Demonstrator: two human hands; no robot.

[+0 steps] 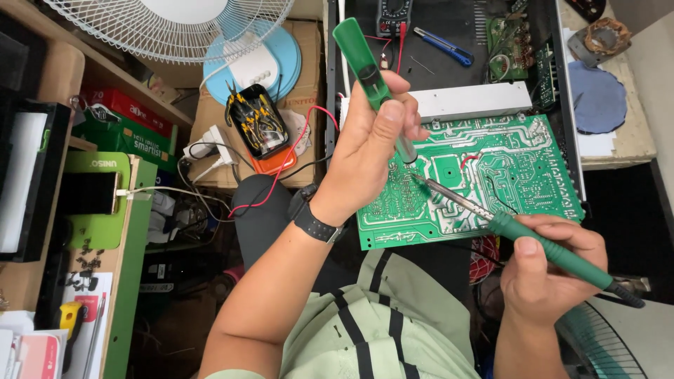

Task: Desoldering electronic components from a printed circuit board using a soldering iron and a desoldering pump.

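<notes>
My left hand grips a green desoldering pump, held tilted, its metal tip pointing down at a large green circuit board. My right hand holds a green-handled soldering iron; its thin metal tip reaches up and left to the board, meeting it just below the pump's tip. The board lies solder side up over an open black device chassis. A black watch is on my left wrist.
A white fan stands at the top left over a cardboard box with a black pouch of pliers. A multimeter and a blue utility knife lie at the top. Green and red boxes fill shelves on the left.
</notes>
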